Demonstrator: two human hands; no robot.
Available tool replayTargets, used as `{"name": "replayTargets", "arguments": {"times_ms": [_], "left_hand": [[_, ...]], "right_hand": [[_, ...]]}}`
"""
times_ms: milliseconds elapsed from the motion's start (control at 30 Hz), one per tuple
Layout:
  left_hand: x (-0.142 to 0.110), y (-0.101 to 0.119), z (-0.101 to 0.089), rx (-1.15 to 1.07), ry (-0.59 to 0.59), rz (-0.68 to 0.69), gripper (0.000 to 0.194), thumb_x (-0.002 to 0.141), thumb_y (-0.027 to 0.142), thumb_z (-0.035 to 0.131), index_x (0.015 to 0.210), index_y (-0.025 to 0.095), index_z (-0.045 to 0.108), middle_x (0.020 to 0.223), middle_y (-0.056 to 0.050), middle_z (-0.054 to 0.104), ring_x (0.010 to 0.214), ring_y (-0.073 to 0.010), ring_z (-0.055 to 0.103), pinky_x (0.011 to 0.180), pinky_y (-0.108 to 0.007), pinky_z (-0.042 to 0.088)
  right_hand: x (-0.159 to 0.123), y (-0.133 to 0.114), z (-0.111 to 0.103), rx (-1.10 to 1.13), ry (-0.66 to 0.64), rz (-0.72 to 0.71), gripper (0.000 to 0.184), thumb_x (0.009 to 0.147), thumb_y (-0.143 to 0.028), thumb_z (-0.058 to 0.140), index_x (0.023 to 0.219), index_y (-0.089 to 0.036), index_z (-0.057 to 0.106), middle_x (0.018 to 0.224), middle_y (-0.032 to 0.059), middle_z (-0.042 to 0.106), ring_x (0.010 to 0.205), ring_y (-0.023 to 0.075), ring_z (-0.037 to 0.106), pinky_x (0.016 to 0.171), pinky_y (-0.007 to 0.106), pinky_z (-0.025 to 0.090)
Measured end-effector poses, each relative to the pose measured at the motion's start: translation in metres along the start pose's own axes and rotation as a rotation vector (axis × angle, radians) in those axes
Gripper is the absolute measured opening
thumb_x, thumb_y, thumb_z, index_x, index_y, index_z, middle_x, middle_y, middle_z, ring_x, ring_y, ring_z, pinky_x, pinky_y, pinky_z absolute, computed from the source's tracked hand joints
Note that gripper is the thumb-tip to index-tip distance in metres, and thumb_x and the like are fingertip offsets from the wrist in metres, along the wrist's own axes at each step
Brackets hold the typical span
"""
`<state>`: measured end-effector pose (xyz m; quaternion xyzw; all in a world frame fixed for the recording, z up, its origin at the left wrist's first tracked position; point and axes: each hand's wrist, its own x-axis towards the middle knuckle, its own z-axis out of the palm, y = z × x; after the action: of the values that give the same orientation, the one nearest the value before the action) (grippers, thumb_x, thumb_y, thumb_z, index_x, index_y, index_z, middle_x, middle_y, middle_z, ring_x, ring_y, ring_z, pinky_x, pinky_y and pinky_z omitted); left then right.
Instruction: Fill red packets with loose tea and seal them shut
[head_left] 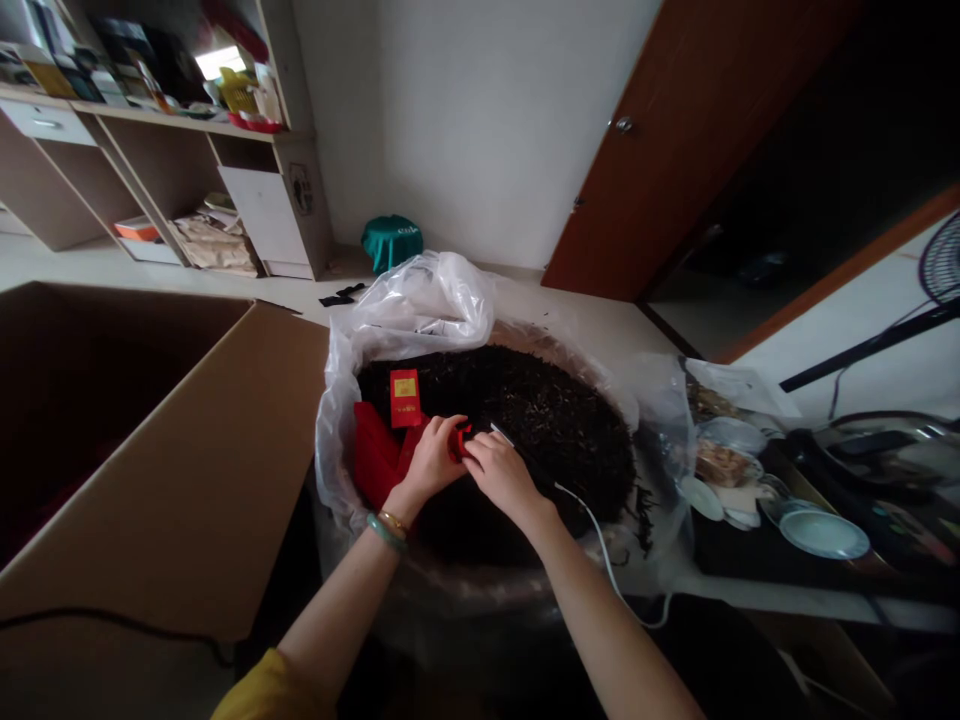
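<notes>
Over a plastic-lined tub of dark, dry leaves (540,400), both hands meet at a small red packet (457,442). My left hand (429,458), with a green bangle and a gold band at its wrist, is closed around the packet's left side. The fingers of my right hand (501,472) pinch its right edge; they partly cover the packet. Just beyond the right fingers shows the edge of a thin pale object (501,433), too hidden to name. On the leaves left of my hands lie a red packet with a yellow label (405,400) and several plain red packets (373,455).
Clear plastic liner (442,290) bunches along the tub's far rim. A big open cardboard box (202,440) stands at the left. A white cable (600,540) runs from the tub to the right, near a pale dish (825,532). A green-covered bin (392,242) stands by the wall.
</notes>
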<state>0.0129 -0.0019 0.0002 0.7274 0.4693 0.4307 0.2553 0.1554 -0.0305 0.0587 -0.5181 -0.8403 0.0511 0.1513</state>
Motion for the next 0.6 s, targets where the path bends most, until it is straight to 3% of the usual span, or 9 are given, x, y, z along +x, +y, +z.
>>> {"name": "replayTargets", "arguments": {"times_ms": [133,233,333,433,600], "left_hand": [[0.0,0.005,-0.005,-0.208,-0.061,0.001,0.057,0.068,0.015,0.061,0.124,0.021,0.05,0.113,-0.007,0.053,0.087,-0.016,0.057,0.072,-0.027,0.053],[0.001,0.008,-0.01,-0.336,-0.022,-0.063,0.039,0.077,0.02,0.054,0.116,0.02,0.055,0.105,-0.007,0.057,0.089,-0.0162,0.057,0.069,-0.025,0.051],[0.003,0.008,-0.012,-0.324,0.042,-0.095,0.028,0.076,0.023,0.056,0.104,0.019,0.062,0.09,-0.004,0.058,0.082,-0.0154,0.056,0.064,-0.023,0.048],[0.005,0.004,-0.009,-0.271,0.143,-0.116,0.026,0.068,0.013,0.054,0.091,0.018,0.064,0.08,-0.001,0.057,0.074,-0.0131,0.054,0.063,-0.022,0.045],[0.005,-0.003,-0.004,-0.248,0.339,-0.208,0.024,0.062,0.01,0.047,0.08,0.018,0.062,0.07,0.001,0.054,0.063,-0.011,0.05,0.058,-0.022,0.042]], "right_hand": [[0.001,0.008,0.003,0.011,0.023,0.05,0.017,0.087,-0.01,0.048,0.091,-0.017,0.063,0.089,0.0085,0.066,0.088,0.0218,0.056,0.081,0.033,0.047],[0.0,0.01,0.006,0.065,0.063,0.017,0.019,0.085,-0.005,0.048,0.093,-0.016,0.061,0.09,0.0087,0.065,0.09,0.0211,0.056,0.08,0.032,0.048],[-0.001,0.007,0.012,0.091,0.099,-0.101,0.02,0.086,-0.004,0.045,0.083,-0.016,0.062,0.086,0.0082,0.064,0.094,0.021,0.056,0.082,0.032,0.05],[-0.002,0.002,0.016,0.075,0.135,-0.184,0.021,0.088,-0.007,0.046,0.08,-0.017,0.063,0.086,0.0082,0.064,0.1,0.0213,0.056,0.087,0.033,0.049],[-0.007,-0.006,0.013,-0.033,0.108,-0.166,0.016,0.087,-0.016,0.053,0.076,-0.018,0.065,0.082,0.0077,0.066,0.099,0.024,0.055,0.085,0.036,0.047]]}}
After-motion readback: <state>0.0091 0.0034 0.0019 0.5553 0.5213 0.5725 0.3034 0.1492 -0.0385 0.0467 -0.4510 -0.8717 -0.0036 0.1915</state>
